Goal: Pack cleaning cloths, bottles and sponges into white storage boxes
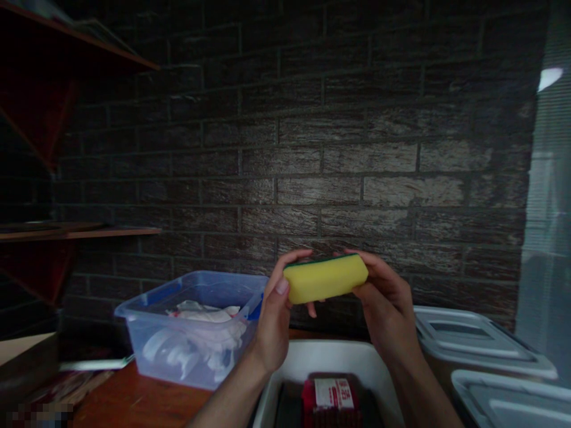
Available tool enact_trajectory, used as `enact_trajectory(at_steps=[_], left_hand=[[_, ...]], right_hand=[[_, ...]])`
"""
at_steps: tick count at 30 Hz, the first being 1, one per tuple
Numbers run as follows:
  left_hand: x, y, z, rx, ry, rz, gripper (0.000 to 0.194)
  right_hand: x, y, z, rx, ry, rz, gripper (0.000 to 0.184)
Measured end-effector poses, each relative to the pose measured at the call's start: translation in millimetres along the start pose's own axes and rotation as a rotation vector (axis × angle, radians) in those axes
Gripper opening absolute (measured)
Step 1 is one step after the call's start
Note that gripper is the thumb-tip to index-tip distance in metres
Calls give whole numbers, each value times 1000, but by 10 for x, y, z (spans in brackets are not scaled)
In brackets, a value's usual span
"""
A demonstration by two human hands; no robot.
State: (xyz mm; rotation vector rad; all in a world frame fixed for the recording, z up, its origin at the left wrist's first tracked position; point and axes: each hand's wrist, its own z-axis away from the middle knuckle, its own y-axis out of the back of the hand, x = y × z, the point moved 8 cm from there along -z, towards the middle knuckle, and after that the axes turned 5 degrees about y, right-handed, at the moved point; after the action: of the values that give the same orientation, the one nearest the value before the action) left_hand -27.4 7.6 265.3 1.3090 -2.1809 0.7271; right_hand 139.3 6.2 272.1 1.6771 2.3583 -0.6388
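Observation:
A yellow sponge (325, 279) with a dark green scouring layer along its top edge is held up between both hands. My left hand (275, 318) grips its left end, thumb on the yellow face. On the right end, my right hand (388, 306) pinches the sponge between thumb and fingers. Below them sits a white bin (294, 356), holding a red package (332, 401) with a white label and something dark around it. The lower part of the bin is cut off by the frame.
At left, a clear plastic box (178, 351) with blue handles holds white bags and items on a wooden surface (116, 398). Two pale lids (482, 345) lie at right. Wooden shelves (89, 233) stick out at left, and a dark brick wall (312, 148) stands behind.

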Motion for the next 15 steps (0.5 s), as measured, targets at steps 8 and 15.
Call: enact_trajectory(at_steps=[8,15], left_hand=[[19,55,-21,25,-59,-72,47],[72,79,32,92,-155,-218,47]], right_hand=[[1,51,-13,6,-12,185,37],[72,-12,-6,-15,-90,72,47]])
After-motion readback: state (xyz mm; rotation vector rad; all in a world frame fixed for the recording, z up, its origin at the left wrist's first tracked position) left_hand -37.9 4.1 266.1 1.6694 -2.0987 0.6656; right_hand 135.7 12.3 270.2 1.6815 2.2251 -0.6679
